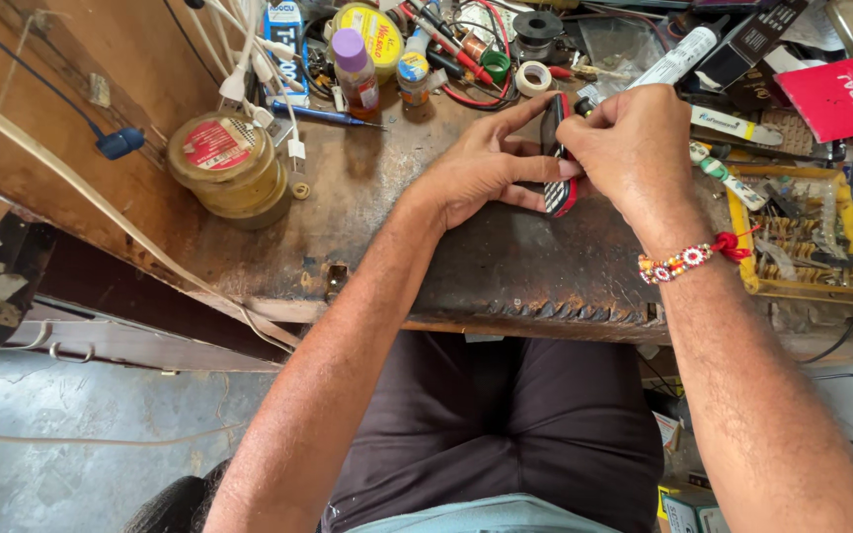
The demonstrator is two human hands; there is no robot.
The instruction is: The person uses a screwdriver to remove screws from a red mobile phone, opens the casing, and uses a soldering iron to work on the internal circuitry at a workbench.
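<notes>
A small red and black keypad phone (557, 158) stands on its edge on the worn wooden workbench (367, 227). My left hand (481, 168) grips it from the left, index finger stretched over its top and thumb under its keypad end. My right hand (629, 148) pinches the phone's right side with its fingertips. A red, white and yellow beaded bracelet (688, 260) circles my right wrist.
Two stacked round tins (229, 163) sit at the left. Bottles, a purple-capped one (354, 69), wires, a tape roll (533, 77) and tubes crowd the back. A yellow parts tray (807, 232) lies at the right, a red booklet (846, 94) behind it. White cables hang left.
</notes>
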